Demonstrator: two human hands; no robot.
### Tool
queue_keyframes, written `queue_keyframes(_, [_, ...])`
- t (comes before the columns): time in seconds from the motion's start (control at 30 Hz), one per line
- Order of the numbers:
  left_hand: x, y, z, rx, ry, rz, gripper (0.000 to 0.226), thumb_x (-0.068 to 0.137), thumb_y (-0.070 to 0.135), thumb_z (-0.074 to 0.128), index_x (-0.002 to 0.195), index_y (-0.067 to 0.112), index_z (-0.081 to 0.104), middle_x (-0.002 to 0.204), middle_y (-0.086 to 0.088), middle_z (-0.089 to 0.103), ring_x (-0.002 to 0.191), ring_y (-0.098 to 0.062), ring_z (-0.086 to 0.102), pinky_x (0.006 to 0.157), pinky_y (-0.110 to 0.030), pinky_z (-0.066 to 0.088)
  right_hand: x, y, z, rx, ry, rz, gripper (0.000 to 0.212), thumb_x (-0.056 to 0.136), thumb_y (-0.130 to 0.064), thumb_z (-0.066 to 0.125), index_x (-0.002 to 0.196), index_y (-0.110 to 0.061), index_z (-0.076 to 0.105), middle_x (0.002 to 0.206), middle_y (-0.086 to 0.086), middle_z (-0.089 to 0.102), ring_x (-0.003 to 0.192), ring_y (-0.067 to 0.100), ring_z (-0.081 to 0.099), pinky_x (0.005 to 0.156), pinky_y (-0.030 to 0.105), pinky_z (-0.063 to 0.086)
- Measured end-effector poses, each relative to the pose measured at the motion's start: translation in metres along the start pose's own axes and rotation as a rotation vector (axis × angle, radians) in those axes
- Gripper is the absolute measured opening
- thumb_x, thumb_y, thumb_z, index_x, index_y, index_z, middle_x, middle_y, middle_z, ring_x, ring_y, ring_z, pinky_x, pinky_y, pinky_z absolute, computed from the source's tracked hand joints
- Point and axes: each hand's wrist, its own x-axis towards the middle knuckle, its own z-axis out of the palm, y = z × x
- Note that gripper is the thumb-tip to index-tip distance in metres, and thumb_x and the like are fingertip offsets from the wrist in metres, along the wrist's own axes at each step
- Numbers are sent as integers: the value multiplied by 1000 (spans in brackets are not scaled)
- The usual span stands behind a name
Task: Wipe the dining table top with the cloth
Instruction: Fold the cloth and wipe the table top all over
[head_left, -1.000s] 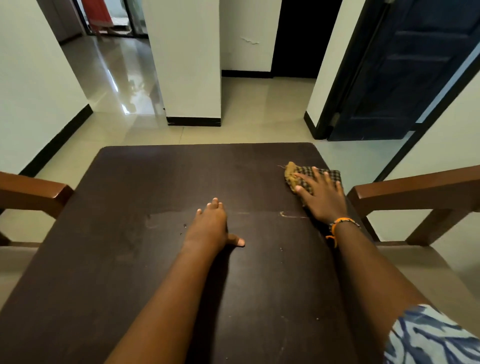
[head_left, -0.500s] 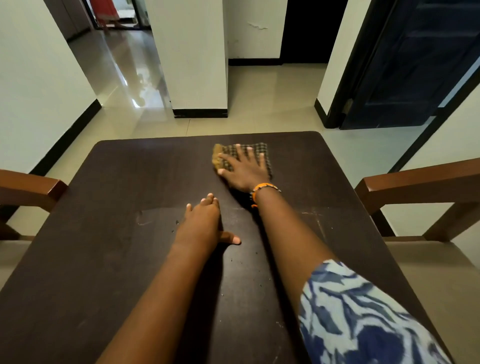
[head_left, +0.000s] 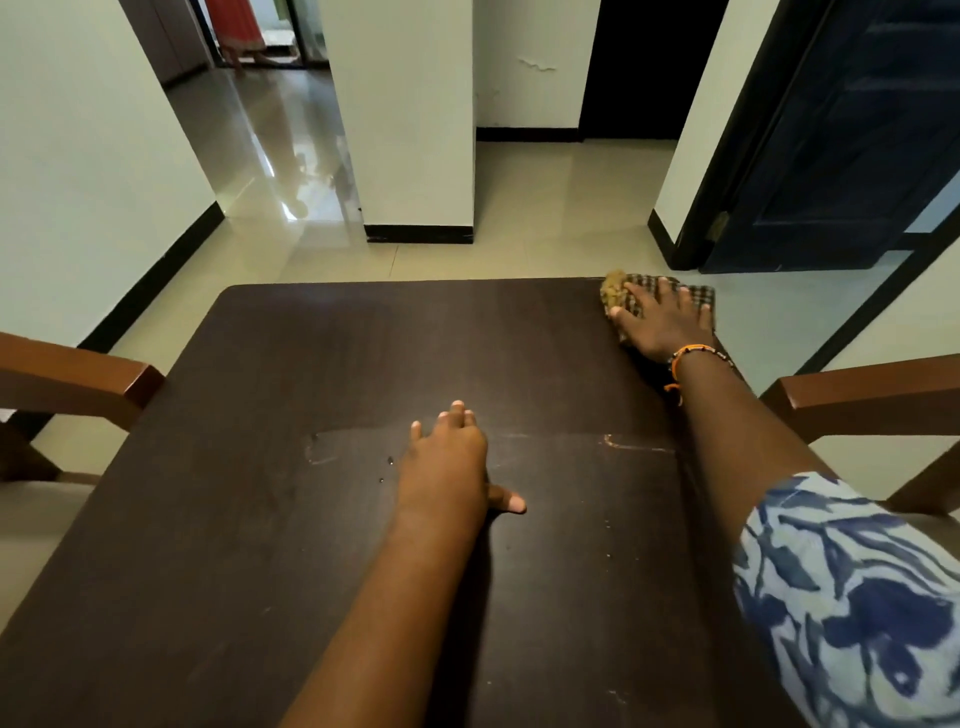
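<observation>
The dark brown dining table top (head_left: 291, 395) fills the lower view. At its far right corner lies a checked cloth (head_left: 618, 292) with a yellowish end, partly hanging past the edge. My right hand (head_left: 665, 325) presses flat on the cloth, fingers spread, an orange bracelet on the wrist. My left hand (head_left: 447, 460) rests palm down on the table's middle, fingers together and thumb out, holding nothing. Faint scuff marks and a few specks show on the wood near the left hand.
Wooden chair backs stand at the left (head_left: 72, 379) and right (head_left: 862, 395) sides of the table. Beyond it are pale floor tiles, a white pillar (head_left: 415, 130), and a dark blue door (head_left: 841, 145) at the right. A person's red garment shows far down the hallway.
My right hand has slid the cloth from the far middle of the table rightward to the far right corner. The left hand has stayed in place.
</observation>
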Motion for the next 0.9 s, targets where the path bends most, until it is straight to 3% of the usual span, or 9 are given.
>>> queue_keyframes(0.1, [0, -3, 3, -11, 13, 7, 107, 70, 54, 68, 146, 2, 14, 157, -11, 7, 144, -24, 10, 117, -39, 7, -5, -43, 13, 35, 65, 90, 61, 95, -52, 32, 149, -29, 15, 160, 11, 1, 146, 36, -3, 116, 55, -6])
queue_keyframes(0.3, [4, -5, 0, 40, 12, 29, 99, 68, 53, 71, 142, 3, 27, 156, -13, 13, 142, -24, 19, 116, -41, 10, -26, -180, 49, 15, -75, -410, 57, 94, -54, 35, 146, -38, 20, 160, 3, 0, 147, 31, -4, 115, 51, -8])
queue_keyframes(0.4, [5, -3, -3, 52, -2, 24, 97, 67, 53, 72, 140, 4, 31, 155, -12, 16, 140, -25, 22, 116, -41, 10, -32, -198, 55, 6, -127, -570, 56, 93, -54, 37, 145, -41, 21, 160, 1, 2, 147, 27, -3, 115, 49, -9])
queue_keyframes(0.5, [5, -2, -5, 45, -34, -4, 102, 68, 54, 71, 143, 4, 26, 157, -10, 10, 143, -24, 15, 117, -40, 5, -16, -169, 42, -7, -138, -575, 56, 93, -56, 35, 145, -42, 19, 160, 1, 2, 147, 25, -2, 116, 49, -6])
queue_keyframes(0.73, [6, -2, -2, 33, -40, -16, 113, 66, 58, 68, 147, 6, 11, 158, -7, 6, 144, -22, 11, 116, -40, 2, 25, -15, 4, 24, 12, -140, 58, 94, -57, 32, 147, -39, 17, 160, 2, 3, 147, 27, 1, 116, 50, -3])
queue_keyframes(0.9, [0, -8, 4, 4, 17, 6, 113, 65, 61, 63, 148, 8, 9, 158, -6, 7, 144, -20, 13, 116, -42, 2, 5, 33, -1, 48, 49, -22, 57, 95, -53, 33, 147, -36, 17, 160, 4, 3, 147, 29, 0, 117, 52, 0])
